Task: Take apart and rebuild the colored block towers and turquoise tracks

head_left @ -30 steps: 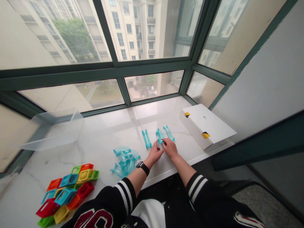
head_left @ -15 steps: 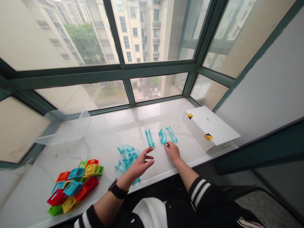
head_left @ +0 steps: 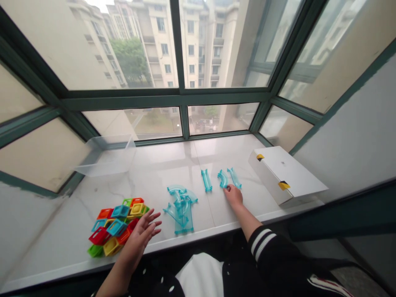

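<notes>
My right hand [head_left: 234, 196] is closed at the near end of a small curved translucent teal track piece [head_left: 222, 179], its fingertips pinched against it. Just right of that piece lies a slightly bent track piece [head_left: 234, 177], and to the left a straight track piece [head_left: 206, 180]. My left hand [head_left: 142, 232] hovers with fingers spread and holds nothing. It is in front of a stack of coloured plastic frame blocks [head_left: 116, 220], partly covering it. Between my hands lies a pile of teal track pieces [head_left: 183, 212], overlapping each other.
A clear plastic bin [head_left: 108, 167] stands at the back left of the white marble-look sill [head_left: 161, 165]. At the right is a white box [head_left: 291, 173] with yellow-black tabs. Green-framed windows bound the back.
My left hand has moved left, away from the straight track piece and over to the coloured blocks. My right hand has closed at the curved track piece. The camera view has turned left.
</notes>
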The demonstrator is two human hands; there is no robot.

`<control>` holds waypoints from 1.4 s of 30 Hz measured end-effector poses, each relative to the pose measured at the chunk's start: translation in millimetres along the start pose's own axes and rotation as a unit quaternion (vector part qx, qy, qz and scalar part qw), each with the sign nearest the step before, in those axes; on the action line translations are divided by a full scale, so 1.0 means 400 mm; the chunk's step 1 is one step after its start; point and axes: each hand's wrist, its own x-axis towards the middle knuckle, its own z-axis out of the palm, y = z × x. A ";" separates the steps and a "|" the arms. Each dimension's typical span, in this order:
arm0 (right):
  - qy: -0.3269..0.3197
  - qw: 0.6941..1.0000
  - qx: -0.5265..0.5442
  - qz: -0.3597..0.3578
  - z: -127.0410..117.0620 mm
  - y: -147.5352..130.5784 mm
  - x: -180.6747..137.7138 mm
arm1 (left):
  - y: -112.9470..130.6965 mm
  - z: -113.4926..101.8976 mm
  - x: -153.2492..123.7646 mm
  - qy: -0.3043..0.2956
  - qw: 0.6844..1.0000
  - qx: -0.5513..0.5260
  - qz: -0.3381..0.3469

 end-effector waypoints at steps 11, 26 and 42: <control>0.009 1.000 -0.007 0.014 -0.002 -0.013 0.003 | -0.029 -0.006 0.004 -0.004 1.000 -0.020 -0.022; 0.006 0.998 0.057 -0.013 -0.007 0.026 -0.075 | -0.088 0.008 0.011 -0.002 0.998 -0.005 -0.058; -0.004 0.974 0.071 -0.215 0.006 0.065 -0.216 | -0.166 0.075 0.107 -0.074 0.987 0.118 -0.076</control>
